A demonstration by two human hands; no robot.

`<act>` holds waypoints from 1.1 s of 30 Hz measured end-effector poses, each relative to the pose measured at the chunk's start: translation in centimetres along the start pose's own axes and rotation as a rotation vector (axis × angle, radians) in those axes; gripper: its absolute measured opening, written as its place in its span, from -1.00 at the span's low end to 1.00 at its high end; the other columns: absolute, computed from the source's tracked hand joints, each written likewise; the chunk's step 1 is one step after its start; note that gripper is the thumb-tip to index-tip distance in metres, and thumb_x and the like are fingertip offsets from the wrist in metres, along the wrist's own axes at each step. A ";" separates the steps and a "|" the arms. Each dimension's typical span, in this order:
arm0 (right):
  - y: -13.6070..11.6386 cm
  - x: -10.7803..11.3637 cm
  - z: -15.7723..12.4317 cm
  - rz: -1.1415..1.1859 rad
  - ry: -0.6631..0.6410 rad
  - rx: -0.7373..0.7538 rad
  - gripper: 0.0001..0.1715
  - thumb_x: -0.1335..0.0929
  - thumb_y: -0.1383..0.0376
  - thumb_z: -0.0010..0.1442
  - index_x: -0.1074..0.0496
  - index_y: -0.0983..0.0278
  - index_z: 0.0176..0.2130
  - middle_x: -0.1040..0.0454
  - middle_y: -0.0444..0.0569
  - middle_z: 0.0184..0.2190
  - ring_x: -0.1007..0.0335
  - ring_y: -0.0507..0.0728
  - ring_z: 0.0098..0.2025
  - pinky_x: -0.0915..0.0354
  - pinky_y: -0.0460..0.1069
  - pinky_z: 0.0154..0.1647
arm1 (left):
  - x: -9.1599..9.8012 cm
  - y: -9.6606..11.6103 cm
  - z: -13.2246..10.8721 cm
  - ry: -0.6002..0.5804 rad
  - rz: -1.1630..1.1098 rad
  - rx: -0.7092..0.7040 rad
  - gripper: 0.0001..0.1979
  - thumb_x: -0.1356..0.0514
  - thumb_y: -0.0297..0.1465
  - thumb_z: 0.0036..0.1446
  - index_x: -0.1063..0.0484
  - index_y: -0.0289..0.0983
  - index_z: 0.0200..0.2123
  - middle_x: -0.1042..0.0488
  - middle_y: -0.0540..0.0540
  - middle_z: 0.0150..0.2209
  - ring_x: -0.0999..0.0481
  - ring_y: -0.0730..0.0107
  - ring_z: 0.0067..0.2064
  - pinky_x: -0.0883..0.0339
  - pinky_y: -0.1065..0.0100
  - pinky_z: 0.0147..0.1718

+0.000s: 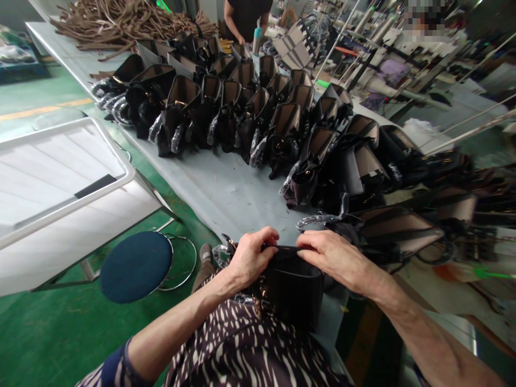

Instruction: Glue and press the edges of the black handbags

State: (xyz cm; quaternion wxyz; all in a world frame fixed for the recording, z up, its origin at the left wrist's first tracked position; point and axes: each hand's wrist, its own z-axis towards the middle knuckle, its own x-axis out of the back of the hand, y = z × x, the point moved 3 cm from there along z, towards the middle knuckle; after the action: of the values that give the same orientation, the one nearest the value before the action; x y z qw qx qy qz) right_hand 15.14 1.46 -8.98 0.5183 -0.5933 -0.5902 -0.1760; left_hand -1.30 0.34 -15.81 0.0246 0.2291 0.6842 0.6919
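Close to my body at the table's near edge is a black handbag (300,287) with gold-coloured metal fittings and clear plastic wrap about its handle. My left hand (253,257) pinches the left part of its upper edge between thumb and fingers. On the right part of the same edge, my right hand (332,255) is closed in a like pinch. A dark strip of the bag's edge runs between the two hands. Just beyond my right hand lies another bag with a beige lining (403,231). The bag's underside is hidden from view.
Several rows of black bags (282,121) stand on the pale table (226,185). Brown strips (133,24) are heaped at its far left end. A blue round stool (136,266) and a white bin (72,215) stand to my left. Another person (246,19) is across the table.
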 end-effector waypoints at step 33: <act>1.2 -1.1 1.2 0.108 -0.042 -0.083 -0.78 -0.26 0.25 0.09 -0.41 0.24 -0.51 -0.33 -0.19 -0.60 -0.24 0.02 -0.49 -0.01 -0.08 -0.49 | -0.7 -0.5 1.7 -0.206 0.169 -0.056 -0.88 -0.21 -0.36 0.05 -0.49 -0.24 -0.32 -0.43 0.02 -0.37 -0.41 0.42 -0.30 -0.24 0.46 -0.31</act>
State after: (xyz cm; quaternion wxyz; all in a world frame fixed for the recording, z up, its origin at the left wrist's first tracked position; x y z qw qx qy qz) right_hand 15.47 2.20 -10.86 0.4894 -0.6490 -0.5602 -0.1593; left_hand -0.25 1.68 -16.54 0.0428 0.3548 0.6370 0.6831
